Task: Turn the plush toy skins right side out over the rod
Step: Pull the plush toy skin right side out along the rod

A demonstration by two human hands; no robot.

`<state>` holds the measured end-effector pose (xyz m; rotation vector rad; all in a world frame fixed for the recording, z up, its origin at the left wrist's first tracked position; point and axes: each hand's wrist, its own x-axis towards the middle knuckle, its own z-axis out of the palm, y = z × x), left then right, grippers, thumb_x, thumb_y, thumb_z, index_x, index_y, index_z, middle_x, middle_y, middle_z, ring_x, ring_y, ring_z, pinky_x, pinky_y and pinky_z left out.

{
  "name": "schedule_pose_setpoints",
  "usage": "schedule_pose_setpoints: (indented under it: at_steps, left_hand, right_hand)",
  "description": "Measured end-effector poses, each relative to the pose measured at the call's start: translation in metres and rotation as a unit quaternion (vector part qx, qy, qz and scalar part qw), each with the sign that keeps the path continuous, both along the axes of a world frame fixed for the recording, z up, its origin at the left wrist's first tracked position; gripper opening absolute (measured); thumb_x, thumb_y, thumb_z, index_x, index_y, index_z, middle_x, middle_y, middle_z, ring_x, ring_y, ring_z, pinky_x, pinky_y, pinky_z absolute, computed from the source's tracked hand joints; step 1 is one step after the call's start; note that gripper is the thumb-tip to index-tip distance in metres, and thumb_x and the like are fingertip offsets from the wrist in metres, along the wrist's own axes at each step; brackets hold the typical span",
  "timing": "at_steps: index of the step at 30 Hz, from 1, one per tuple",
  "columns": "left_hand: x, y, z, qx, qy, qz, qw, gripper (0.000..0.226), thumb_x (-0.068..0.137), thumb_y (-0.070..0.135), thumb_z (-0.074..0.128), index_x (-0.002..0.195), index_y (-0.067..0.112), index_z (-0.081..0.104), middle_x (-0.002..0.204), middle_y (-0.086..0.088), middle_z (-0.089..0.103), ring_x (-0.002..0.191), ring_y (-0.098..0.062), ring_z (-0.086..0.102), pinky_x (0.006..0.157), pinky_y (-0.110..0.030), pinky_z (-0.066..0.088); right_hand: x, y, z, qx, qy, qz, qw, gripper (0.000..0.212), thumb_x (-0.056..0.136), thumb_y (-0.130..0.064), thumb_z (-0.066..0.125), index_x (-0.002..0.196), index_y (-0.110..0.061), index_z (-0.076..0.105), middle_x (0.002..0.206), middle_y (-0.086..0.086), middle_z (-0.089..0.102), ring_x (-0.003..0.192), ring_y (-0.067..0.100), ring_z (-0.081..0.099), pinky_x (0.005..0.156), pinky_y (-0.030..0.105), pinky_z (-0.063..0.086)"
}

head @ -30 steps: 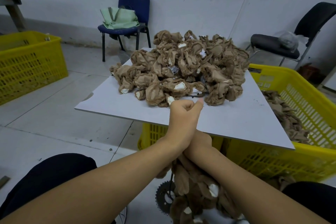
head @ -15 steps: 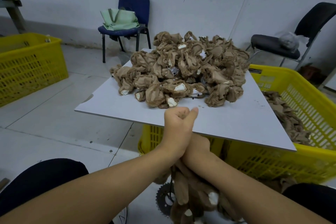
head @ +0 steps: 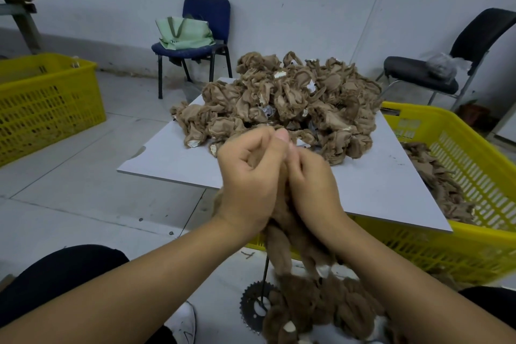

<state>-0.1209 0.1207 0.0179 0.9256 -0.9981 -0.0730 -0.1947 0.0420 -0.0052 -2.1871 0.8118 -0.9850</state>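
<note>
A person's left hand (head: 248, 176) and right hand (head: 312, 179) meet above a thin dark rod (head: 265, 274), both with fingers curled and clamped on a brown plush toy skin (head: 282, 234) that hangs down between the wrists. The rod shows only below the hands, running down to a toothed black sprocket (head: 251, 304) on the floor; its top is hidden inside the fabric and the grip. Furry brown skins (head: 321, 307) lie heaped around the foot of the rod, by a white shoe (head: 184, 324).

Beyond the hands, a tall pile of crumpled tan skins (head: 284, 103) covers the far half of a white board (head: 173, 159), reaching toward its far right corner; the near edge is bare. The board rests across a yellow crate (head: 474, 246) holding more tan fabric along its right side. A second yellow crate (head: 47, 100) stands at left. Against the wall, a blue chair (head: 206, 14) carries a green bag (head: 184, 33), and a black chair (head: 480, 33) holds a grey bundle.
</note>
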Motion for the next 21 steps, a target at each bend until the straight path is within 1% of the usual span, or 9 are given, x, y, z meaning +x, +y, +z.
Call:
schedule_pose_setpoints:
  at_steps: [1,3,6,10,12,14,16,18,21]
  left_hand:
    - [0.003,0.004,0.003,-0.009,-0.008,-0.006,1.0,0.046,0.095,0.008,0.055,0.052,0.004,0.038,0.05,-0.011,0.031,0.048,-0.024,0.03,0.051,-0.03,0.03]
    - [0.008,0.01,0.007,-0.006,-0.016,-0.021,1.0,0.044,0.095,0.014,0.052,0.053,0.01,0.04,0.051,-0.003,0.033,0.049,-0.021,0.03,0.051,-0.029,0.028]
    - [0.014,0.011,0.005,0.051,-0.032,-0.023,0.998,0.054,0.098,0.007,0.052,0.053,0.036,0.046,0.05,0.017,0.037,0.048,-0.002,0.034,0.052,-0.015,0.031]
    - [0.031,0.001,-0.011,0.193,0.028,-0.018,0.981,0.056,0.099,0.012,0.056,0.047,0.028,0.042,0.046,0.014,0.033,0.043,-0.004,0.031,0.047,-0.015,0.029]
    - [0.037,-0.004,-0.015,0.294,0.023,-0.033,0.955,0.041,0.099,0.018,0.06,0.06,0.017,0.047,0.046,0.015,0.037,0.043,0.0,0.036,0.046,-0.013,0.031]
    - [0.04,-0.004,-0.015,0.358,0.015,-0.074,0.931,0.027,0.097,0.027,0.063,0.077,0.012,0.053,0.049,0.015,0.051,0.046,0.003,0.048,0.046,-0.012,0.036]
    - [0.044,-0.004,-0.013,0.383,-0.026,-0.108,0.917,0.022,0.095,0.032,0.067,0.092,0.01,0.065,0.071,0.009,0.071,0.065,-0.003,0.066,0.054,-0.02,0.049]
    - [0.047,-0.001,-0.008,0.397,-0.104,-0.122,0.904,0.025,0.092,0.032,0.071,0.097,0.008,0.072,0.091,-0.013,0.074,0.082,-0.019,0.07,0.071,-0.035,0.054]
    - [0.049,0.003,-0.001,0.42,-0.176,-0.134,0.88,0.028,0.083,0.031,0.081,0.096,0.007,0.074,0.093,-0.018,0.072,0.084,-0.025,0.068,0.076,-0.039,0.055]
  right_hand:
    - [-0.001,-0.001,0.005,-0.006,-0.064,0.007,0.998,0.048,0.108,-0.037,0.036,0.072,-0.008,0.051,0.064,0.011,0.052,0.06,0.027,0.048,0.055,0.048,0.039]
    - [0.0,0.0,0.013,-0.018,-0.115,0.026,0.993,0.047,0.107,-0.036,0.038,0.074,-0.006,0.05,0.066,0.012,0.05,0.062,0.026,0.047,0.058,0.051,0.04]
    - [0.005,0.002,0.01,-0.019,-0.069,0.067,0.995,0.04,0.103,-0.041,0.042,0.077,-0.013,0.053,0.067,0.001,0.053,0.062,0.013,0.049,0.061,0.048,0.043]
    - [0.01,-0.002,0.001,0.019,-0.023,0.105,0.994,0.029,0.1,-0.038,0.052,0.082,-0.016,0.058,0.068,-0.006,0.061,0.062,0.008,0.057,0.057,0.037,0.048]
    - [0.006,-0.009,0.001,0.066,-0.036,0.118,0.99,0.023,0.099,-0.031,0.056,0.083,-0.015,0.058,0.061,-0.011,0.06,0.053,0.003,0.055,0.047,0.025,0.045]
    - [0.0,-0.018,-0.001,0.124,-0.024,0.127,0.984,0.023,0.095,-0.034,0.061,0.089,-0.012,0.06,0.064,-0.007,0.065,0.057,0.008,0.061,0.051,0.024,0.05]
    - [-0.005,-0.025,-0.003,0.174,0.01,0.126,0.976,0.036,0.088,-0.045,0.069,0.097,-0.011,0.063,0.079,0.001,0.072,0.077,0.015,0.07,0.067,0.03,0.056]
    - [-0.012,-0.033,-0.005,0.213,0.051,0.135,0.966,0.058,0.07,-0.062,0.073,0.099,-0.013,0.064,0.085,-0.002,0.073,0.084,0.011,0.07,0.071,0.027,0.055]
    - [-0.025,-0.044,-0.003,0.238,0.138,0.19,0.943,0.066,0.057,-0.064,0.079,0.109,-0.025,0.067,0.101,-0.007,0.075,0.097,0.007,0.07,0.083,0.026,0.055]
